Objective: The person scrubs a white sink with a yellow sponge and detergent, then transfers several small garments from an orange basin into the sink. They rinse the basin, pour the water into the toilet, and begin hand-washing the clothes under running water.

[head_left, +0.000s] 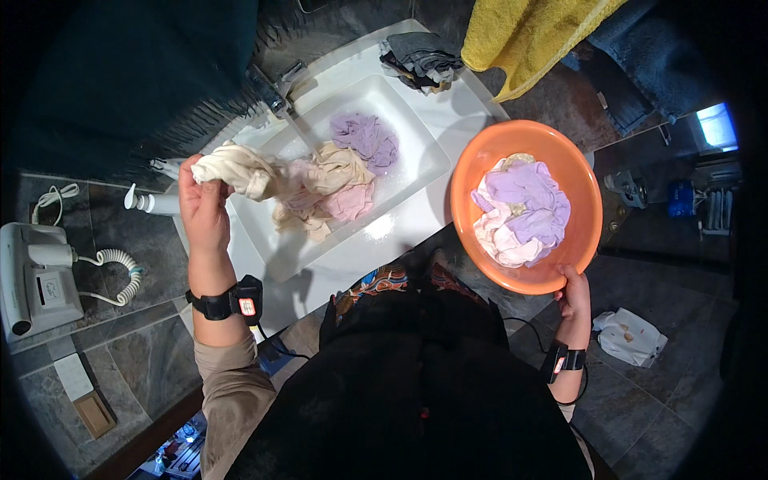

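Observation:
My left hand (206, 201) holds up a bunched cream cloth (237, 171) over the left end of a white rectangular sink (420, 135). In the sink lie a lilac cloth (366, 139), a cream cloth (341, 170) and a pink cloth (348, 201), heaped together with some suds around them. My right hand (574, 295) grips the near rim of an orange plastic basin (468, 240), which is beside the counter on the right. Inside the basin are a crumpled lilac cloth (534, 195) and a pale pink cloth (504, 237).
A faucet (270, 93) stands at the sink's back left, near a white pump bottle (153, 202). Folded dark cloths (423, 57) lie on the back counter corner. A yellow towel (522, 42) hangs behind. A wall hair dryer (45, 276) is far left.

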{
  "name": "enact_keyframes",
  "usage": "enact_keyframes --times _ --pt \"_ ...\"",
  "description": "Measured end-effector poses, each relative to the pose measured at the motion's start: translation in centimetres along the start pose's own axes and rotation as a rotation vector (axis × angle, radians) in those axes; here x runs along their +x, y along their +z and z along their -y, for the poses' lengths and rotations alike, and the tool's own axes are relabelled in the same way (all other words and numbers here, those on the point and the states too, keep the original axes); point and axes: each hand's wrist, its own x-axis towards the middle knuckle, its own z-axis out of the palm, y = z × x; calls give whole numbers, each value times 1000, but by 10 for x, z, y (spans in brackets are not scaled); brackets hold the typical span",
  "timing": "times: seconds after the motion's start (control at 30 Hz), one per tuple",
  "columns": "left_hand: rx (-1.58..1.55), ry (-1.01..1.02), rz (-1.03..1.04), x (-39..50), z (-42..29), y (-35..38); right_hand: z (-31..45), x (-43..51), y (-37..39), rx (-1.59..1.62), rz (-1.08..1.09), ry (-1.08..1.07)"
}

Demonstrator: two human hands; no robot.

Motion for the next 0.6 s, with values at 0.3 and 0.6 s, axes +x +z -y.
enact_keyframes --times 0.3,0.6 --pt "116 -167 -2 21 79 -17 0 -8 4 19 11 -3" --pt "658 -301 42 16 99 -22 -2 -15 20 12 62 -17"
